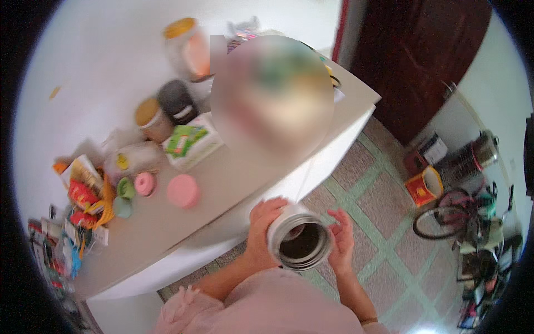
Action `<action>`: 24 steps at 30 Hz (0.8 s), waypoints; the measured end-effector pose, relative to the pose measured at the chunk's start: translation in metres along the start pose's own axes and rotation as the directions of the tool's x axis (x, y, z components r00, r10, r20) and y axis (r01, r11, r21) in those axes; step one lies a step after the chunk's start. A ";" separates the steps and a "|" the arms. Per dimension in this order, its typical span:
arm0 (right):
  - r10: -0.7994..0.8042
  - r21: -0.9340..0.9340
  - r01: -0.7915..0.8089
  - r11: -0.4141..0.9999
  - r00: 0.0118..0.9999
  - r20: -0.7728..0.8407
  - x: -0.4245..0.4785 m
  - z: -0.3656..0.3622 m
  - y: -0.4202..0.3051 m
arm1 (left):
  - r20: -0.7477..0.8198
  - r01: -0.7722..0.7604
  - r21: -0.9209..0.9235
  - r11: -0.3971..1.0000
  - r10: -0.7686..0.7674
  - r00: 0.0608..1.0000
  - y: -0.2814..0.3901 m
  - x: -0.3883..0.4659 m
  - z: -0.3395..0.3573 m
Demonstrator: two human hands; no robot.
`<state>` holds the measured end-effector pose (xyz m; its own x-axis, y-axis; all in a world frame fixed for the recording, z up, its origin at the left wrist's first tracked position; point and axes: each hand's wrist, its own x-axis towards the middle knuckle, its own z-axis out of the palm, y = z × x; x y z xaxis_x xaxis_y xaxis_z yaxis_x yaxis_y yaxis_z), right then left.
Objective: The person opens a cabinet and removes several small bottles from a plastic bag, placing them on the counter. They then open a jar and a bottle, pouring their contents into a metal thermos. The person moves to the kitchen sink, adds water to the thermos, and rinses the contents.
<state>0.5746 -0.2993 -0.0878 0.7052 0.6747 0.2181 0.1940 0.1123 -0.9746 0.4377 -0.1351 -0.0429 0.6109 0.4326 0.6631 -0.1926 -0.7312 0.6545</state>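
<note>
In front of my pink clothing I hold a wide-mouthed, light-coloured jar (273,240) tilted so its round opening faces me. Its rim looks metallic and threaded, and the inside is dark. My left hand (263,231) is wrapped around the jar's left side. On the other side, my right hand (343,244) is right beside the rim with its fingers spread; whether it touches the jar is hard to tell. A pink round lid-like disc (183,191) lies on the counter (225,200) beyond my left hand.
Small pink (144,184) and green (125,188) items sit near an orange basket (108,204) of packets. Behind are a green-and-white tissue pack (187,142) and lidded jars (153,121). A blurred circle hides part of the counter. A bicycle (446,217) stands right, near a dark door (413,62).
</note>
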 end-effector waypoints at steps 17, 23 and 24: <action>0.196 0.014 -0.282 0.959 0.629 -0.753 0.133 -0.390 0.114 | 0.077 -0.070 -0.422 0.904 0.113 0.991 -0.066 0.326 0.430; 0.194 0.079 -0.312 0.947 0.356 -0.914 0.187 -0.537 0.135 | 0.081 -0.022 -0.457 0.889 0.067 0.994 -0.098 0.416 0.579; 0.201 0.092 -0.315 0.945 0.333 -0.921 0.205 -0.566 0.144 | 0.035 -0.099 -0.426 0.899 0.125 0.992 -0.105 0.438 0.602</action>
<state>1.1330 -0.5574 -0.1539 0.9022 -0.4247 -0.0757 -0.1020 -0.0394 -0.9940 1.1877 -0.1861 -0.0395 0.6081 0.3191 0.7269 -0.5606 -0.4756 0.6779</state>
